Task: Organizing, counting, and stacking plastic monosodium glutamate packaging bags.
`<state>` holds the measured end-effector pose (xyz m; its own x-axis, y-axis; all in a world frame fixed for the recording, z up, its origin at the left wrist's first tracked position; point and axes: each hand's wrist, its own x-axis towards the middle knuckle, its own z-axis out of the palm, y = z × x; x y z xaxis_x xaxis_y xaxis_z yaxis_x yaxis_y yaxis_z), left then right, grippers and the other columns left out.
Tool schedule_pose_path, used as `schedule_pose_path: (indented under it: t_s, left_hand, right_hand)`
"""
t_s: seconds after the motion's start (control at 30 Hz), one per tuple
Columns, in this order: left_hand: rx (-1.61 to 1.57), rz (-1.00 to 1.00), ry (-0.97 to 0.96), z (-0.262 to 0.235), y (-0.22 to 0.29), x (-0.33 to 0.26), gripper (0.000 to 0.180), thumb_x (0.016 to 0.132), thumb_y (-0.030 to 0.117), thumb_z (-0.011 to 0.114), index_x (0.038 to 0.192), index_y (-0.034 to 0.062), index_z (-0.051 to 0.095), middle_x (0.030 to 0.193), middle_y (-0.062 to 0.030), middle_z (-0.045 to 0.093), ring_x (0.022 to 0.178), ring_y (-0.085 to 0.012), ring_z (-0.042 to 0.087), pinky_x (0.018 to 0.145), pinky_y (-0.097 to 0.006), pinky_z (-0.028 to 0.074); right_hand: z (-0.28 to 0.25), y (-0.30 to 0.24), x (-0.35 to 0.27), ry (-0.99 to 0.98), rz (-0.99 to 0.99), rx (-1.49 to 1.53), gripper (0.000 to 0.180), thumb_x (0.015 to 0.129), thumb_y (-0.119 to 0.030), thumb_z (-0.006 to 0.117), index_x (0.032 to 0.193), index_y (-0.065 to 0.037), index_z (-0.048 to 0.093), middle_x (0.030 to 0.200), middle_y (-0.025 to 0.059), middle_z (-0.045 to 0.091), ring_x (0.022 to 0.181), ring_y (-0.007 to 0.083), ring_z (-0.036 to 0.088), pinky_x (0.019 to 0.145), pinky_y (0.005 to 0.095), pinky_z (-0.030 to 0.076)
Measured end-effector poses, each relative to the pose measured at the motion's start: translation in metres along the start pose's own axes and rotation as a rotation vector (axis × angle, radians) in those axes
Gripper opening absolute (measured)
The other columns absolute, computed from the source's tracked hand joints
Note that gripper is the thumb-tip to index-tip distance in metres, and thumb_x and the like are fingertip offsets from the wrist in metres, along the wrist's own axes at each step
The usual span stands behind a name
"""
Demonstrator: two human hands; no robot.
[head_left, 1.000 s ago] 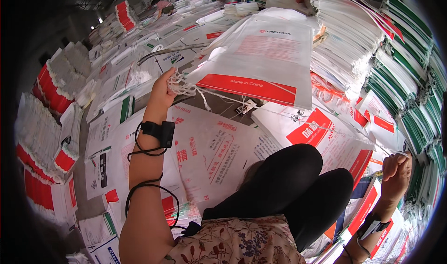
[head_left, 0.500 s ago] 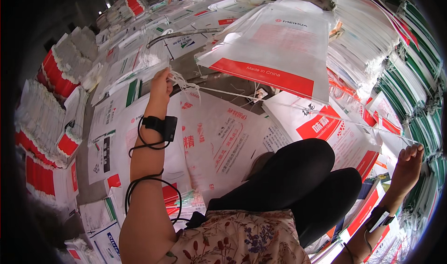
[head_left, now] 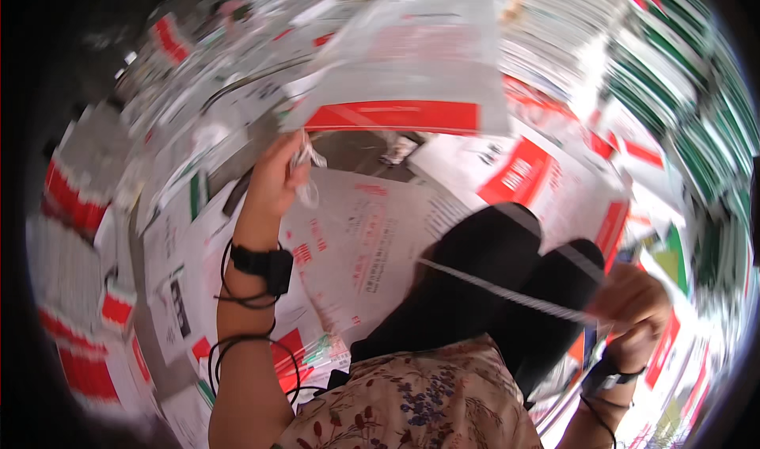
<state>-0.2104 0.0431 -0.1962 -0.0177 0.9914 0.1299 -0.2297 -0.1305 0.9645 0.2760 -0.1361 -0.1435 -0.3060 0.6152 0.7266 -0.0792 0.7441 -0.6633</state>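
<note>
My left hand is closed around a tangled bunch of white string, just below the near left corner of a white woven sack with a red band. At the right, my right hand, smeared by motion, is curled with a pale strand of string running from it across my thighs. The strand's other end fades out over my near knee, so whether it joins the bunch cannot be told. Below my left hand lies a flat white sack with red print.
Stacks of red-and-white folded sacks stand at the left. Tall piles of white and green sacks rise at the right. Another sack with a red panel lies beyond my knees. A dark cable loops along my left arm.
My right hand has swung inward and left, nearer my knees, and the string no longer stretches straight between both hands. The whole view has shifted and blurred. My left hand still grips the bunch.
</note>
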Motion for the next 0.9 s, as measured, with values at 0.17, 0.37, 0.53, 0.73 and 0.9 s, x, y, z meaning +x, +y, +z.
schedule_pose_path:
  t_s: [0.17, 0.37, 0.53, 0.73, 0.9]
  left_hand:
    - [-0.29, -0.439, -0.231, 0.089, -0.044, -0.004, 0.064, 0.104, 0.055, 0.041, 0.14, 0.0029, 0.052, 0.128, -0.0081, 0.061, 0.053, -0.0048, 0.033, 0.046, -0.02, 0.03]
    - [-0.361, -0.087, -0.274, 0.0, -0.066, 0.071, 0.04, 0.102, 0.007, 0.048, 0.14, -0.0049, 0.05, 0.078, 0.0004, 0.043, 0.051, -0.0069, 0.033, 0.046, -0.02, 0.03]
    - [-0.227, -0.066, 0.004, 0.052, -0.072, 0.054, 0.037, 0.102, 0.007, 0.049, 0.136, -0.0038, 0.056, 0.073, 0.0033, 0.033, 0.052, -0.0056, 0.028, 0.047, -0.019, 0.026]
    - [-0.139, -0.001, 0.16, 0.055, -0.039, 0.043, 0.025, 0.1, 0.01, 0.059, 0.12, -0.0039, 0.064, 0.068, 0.0037, 0.035, 0.05, -0.004, 0.028, 0.044, -0.018, 0.023]
    - [0.014, 0.084, 0.165, 0.045, -0.036, 0.023, 0.034, 0.102, 0.02, 0.055, 0.134, 0.0088, 0.059, 0.096, 0.0007, 0.062, 0.051, -0.0011, 0.035, 0.045, -0.015, 0.03]
  right_hand:
    - [0.057, 0.007, -0.022, -0.238, 0.01, 0.089, 0.011, 0.094, -0.013, 0.064, 0.09, -0.003, 0.063, 0.091, 0.0112, 0.063, 0.081, 0.0331, 0.061, 0.066, 0.0437, 0.047]
    - [0.026, 0.007, -0.121, 0.279, 0.378, -0.266, 0.025, 0.094, -0.005, 0.059, 0.119, -0.004, 0.063, 0.133, 0.016, 0.058, 0.106, 0.0269, 0.067, 0.089, 0.0375, 0.055]
    - [-0.04, 0.042, -0.389, 1.064, 1.264, -0.974, 0.023, 0.094, -0.018, 0.062, 0.109, -0.003, 0.069, 0.097, 0.0158, 0.073, 0.09, 0.0278, 0.072, 0.082, 0.0359, 0.055]
    - [0.051, 0.109, -0.554, 0.692, 2.008, -0.431, 0.025, 0.086, -0.029, 0.06, 0.093, -0.009, 0.074, 0.086, 0.0141, 0.074, 0.077, 0.0348, 0.072, 0.078, 0.0443, 0.056]
    - [0.112, 0.18, -0.599, 0.529, 2.027, -0.57, 0.037, 0.091, -0.039, 0.063, 0.114, -0.01, 0.067, 0.092, 0.0191, 0.072, 0.083, 0.0353, 0.07, 0.071, 0.0454, 0.055]
